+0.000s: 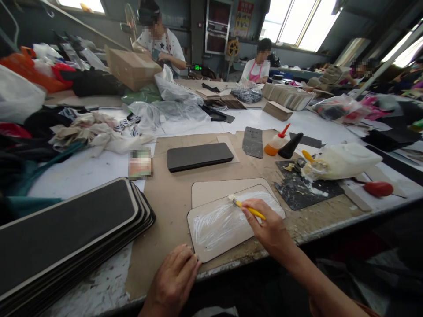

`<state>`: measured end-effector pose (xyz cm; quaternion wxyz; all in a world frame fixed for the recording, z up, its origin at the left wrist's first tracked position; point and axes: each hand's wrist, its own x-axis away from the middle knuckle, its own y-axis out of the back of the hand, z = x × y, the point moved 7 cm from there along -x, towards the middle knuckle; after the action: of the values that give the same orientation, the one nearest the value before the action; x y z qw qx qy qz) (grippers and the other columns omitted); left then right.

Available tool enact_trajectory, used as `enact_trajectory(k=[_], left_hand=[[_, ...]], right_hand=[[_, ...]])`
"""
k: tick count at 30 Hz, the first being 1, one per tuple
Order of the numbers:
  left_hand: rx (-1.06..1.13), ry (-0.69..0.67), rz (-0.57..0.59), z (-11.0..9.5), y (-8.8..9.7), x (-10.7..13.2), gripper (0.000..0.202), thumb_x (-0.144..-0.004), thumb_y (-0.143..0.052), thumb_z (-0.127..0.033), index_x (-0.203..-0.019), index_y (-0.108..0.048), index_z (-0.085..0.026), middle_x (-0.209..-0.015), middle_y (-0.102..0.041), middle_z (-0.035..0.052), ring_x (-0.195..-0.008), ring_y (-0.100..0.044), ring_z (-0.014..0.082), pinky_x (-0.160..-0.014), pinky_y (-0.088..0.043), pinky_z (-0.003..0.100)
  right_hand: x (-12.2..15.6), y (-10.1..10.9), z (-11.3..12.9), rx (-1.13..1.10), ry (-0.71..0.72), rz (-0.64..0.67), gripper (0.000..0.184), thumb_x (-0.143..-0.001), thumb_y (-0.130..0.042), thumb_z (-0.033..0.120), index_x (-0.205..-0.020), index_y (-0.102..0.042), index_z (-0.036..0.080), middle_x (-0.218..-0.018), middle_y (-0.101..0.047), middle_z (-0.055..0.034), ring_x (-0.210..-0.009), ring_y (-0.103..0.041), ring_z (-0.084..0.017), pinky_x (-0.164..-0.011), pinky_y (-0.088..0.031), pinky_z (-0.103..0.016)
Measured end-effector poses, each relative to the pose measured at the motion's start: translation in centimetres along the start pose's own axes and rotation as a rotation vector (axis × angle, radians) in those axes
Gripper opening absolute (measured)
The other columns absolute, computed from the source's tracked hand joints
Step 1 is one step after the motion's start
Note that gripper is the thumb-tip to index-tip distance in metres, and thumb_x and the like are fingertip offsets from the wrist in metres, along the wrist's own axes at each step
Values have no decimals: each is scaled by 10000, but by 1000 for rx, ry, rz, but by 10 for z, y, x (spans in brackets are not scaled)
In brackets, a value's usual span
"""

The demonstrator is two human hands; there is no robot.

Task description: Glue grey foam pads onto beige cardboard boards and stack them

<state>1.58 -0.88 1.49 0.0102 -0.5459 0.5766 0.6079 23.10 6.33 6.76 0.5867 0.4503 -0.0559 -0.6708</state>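
Observation:
My right hand (pixel 269 226) is closed around a yellow-handled brush (pixel 246 208), whose bristles touch a beige rounded board (pixel 218 229) streaked with white glue. My left hand (pixel 175 277) rests at the board's near left corner with curled fingers, pressing on its edge. A second beige board (pixel 218 189) lies just behind, partly under the first. Beyond it, a dark grey rounded panel (pixel 199 156) lies flat on the brown cardboard sheet (pixel 172 193).
A stack of black panels (pixel 66 237) fills the near left. At right sit a white glue container (pixel 343 160), a glue-smeared dark mat (pixel 304 189), an orange-capped bottle (pixel 276 143), a black cone (pixel 291 146) and a red-handled tool (pixel 378 188). Other people work at the far side.

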Motion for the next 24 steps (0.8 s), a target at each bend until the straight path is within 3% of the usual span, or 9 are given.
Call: enact_trajectory(k=[7, 11, 15, 19, 21, 24], left_hand=[[-15, 2, 12, 0, 0, -2, 139, -865, -491, -108, -903, -618, -149, -838, -643, 44, -872, -627, 142, -833, -543, 287], [-10, 5, 14, 0, -1, -1, 140, -863, -490, -105, -890, -622, -144, -833, -648, 48, -869, -630, 142, -840, -540, 281], [29, 36, 31, 4, -1, 1, 154, -855, -492, -101, -937, -617, -138, -860, -653, 57, -881, -632, 142, -853, -530, 259], [-23, 88, 12, 18, 7, 6, 168, -862, -504, -154, -998, -602, -136, -918, -659, 72, -902, -636, 132, -829, -525, 202], [-94, 94, -13, 28, 13, 9, 166, -868, -505, -189, -992, -607, -147, -913, -665, 67, -887, -641, 129, -807, -527, 193], [-216, 98, -3, 43, 16, 14, 191, -879, -487, -241, -990, -618, -158, -902, -679, 61, -866, -650, 135, -777, -534, 197]], right_hand=[[10, -56, 62, -58, 181, 204, 172, -891, -448, 149, -994, -582, 180, -898, -642, -87, -876, -589, -186, -776, -526, -328], [16, -60, 74, -153, 181, 286, 153, -884, -462, 139, -979, -573, 184, -886, -642, -74, -862, -583, -176, -766, -516, -311], [0, -28, 65, -191, 133, 251, 114, -882, -477, 151, -951, -556, 195, -849, -618, -51, -839, -567, -166, -773, -488, -307], [-48, 6, 38, -18, 69, 170, 113, -908, -439, 246, -861, -534, 205, -819, -580, -37, -809, -557, -168, -764, -451, -306], [-77, 4, 18, 82, 36, 215, 166, -924, -395, 294, -858, -522, 209, -783, -569, -20, -715, -551, -151, -682, -441, -274], [-117, -26, -14, 245, 52, 352, 204, -931, -354, 295, -854, -517, 200, -718, -553, -9, -624, -521, -142, -616, -413, -256]])
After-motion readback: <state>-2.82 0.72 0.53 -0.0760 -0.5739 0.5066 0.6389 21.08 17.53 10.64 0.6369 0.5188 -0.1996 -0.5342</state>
